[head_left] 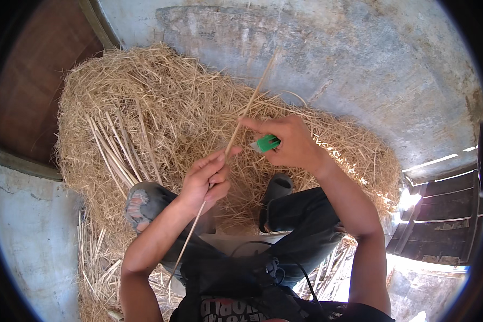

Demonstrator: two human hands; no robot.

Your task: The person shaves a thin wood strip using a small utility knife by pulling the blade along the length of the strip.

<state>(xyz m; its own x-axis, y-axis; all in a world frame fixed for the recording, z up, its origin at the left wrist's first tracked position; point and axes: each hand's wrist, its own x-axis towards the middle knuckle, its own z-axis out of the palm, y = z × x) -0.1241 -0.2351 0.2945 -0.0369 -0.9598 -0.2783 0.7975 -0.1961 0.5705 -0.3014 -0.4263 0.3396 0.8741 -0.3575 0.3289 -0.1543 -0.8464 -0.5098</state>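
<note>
A long thin bamboo-like strip (260, 86) slants from my lap up toward the wall. Around its middle, my left hand (206, 180) is closed, with the lower end running down past my left forearm. My right hand (290, 138) grips a green-handled cutter knife (268, 143), its short blade pointing left toward the strip. The right index finger stretches out and its tip meets the strip above my left hand. Blade and strip look apart.
A big heap of straw-like shavings (161, 86) lies ahead against a grey-blue wall (327, 53). Several loose strips (115, 153) lean by my left knee. A dark sandal (278, 189) is on my foot. Slatted wood (434, 220) stands at the right.
</note>
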